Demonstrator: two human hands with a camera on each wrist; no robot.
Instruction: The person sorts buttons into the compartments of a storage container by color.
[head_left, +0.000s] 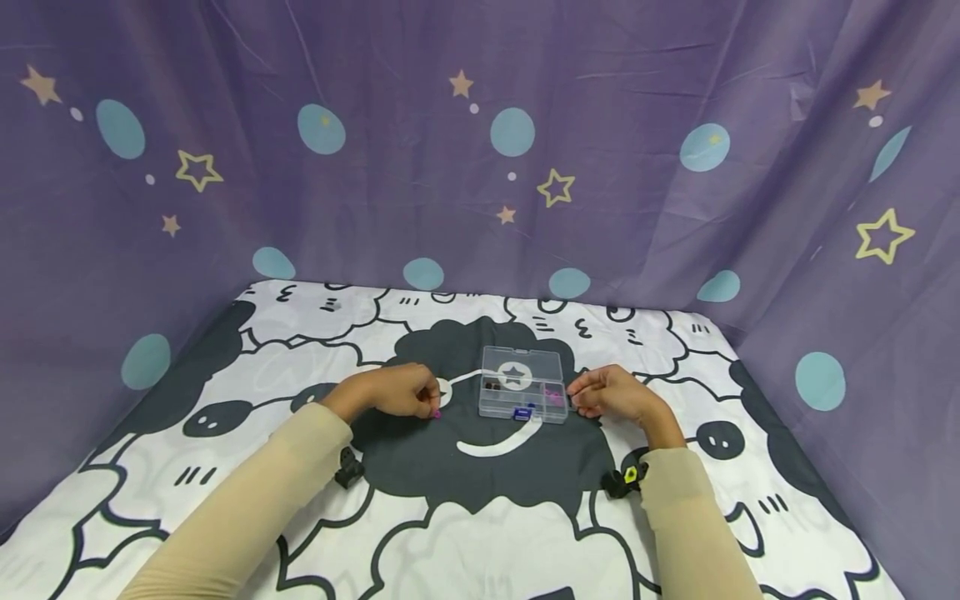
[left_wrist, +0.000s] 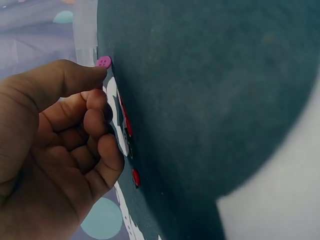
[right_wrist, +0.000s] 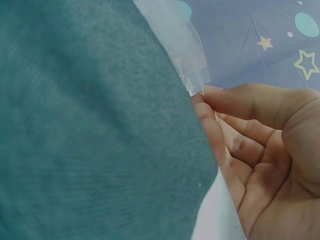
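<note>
My left hand (head_left: 401, 390) pinches a pink button (left_wrist: 104, 62) between thumb and index finger, left of a clear plastic box (head_left: 491, 408). Four-hole detail shows on the button's face. Below that hand, red buttons (left_wrist: 136, 177) lie on the dark cloth, hidden from the head view. The box stands with its lid (head_left: 540, 361) folded back; brown pieces (head_left: 492, 386), pink pieces (head_left: 553, 397) and blue pieces (head_left: 522, 412) show in its compartments. At the box's right end, my right hand (head_left: 615, 393) grips the edge between thumb and index finger, other fingers curled loosely.
A cloth (head_left: 480, 542) printed with black and white cartoon faces covers the table. Behind it hangs a purple curtain (head_left: 420, 200) with stars and blue ovals. Dark wrist mounts (head_left: 348, 468) sit under both forearms.
</note>
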